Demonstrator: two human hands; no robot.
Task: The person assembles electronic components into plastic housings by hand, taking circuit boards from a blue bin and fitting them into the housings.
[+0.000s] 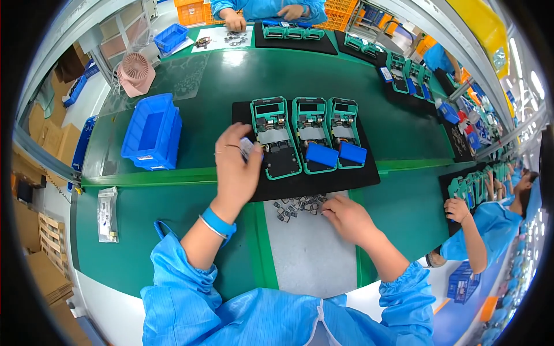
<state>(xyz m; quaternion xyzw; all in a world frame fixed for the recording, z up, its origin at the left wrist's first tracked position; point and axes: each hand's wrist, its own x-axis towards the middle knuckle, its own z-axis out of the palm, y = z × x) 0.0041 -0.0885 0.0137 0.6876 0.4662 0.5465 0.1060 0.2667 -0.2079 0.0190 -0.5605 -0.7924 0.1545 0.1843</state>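
My left hand is closed around a small battery pack with a white label, beside the leftmost of three green device housings. That housing has circuit boards in its upper part and a bare black lower part. The middle housing and right housing each have a blue battery pack lying over the lower part. My right hand reaches the edge of a pile of small dark and silvery parts, thumb and forefinger pressed together. Whatever lies between those fingertips is hidden.
A black mat lies beneath the housings. To the left stand a blue bin, a pink fan and a clear plastic bag. A blue coiled cord runs by my left wristband. Co-workers sit opposite and at right.
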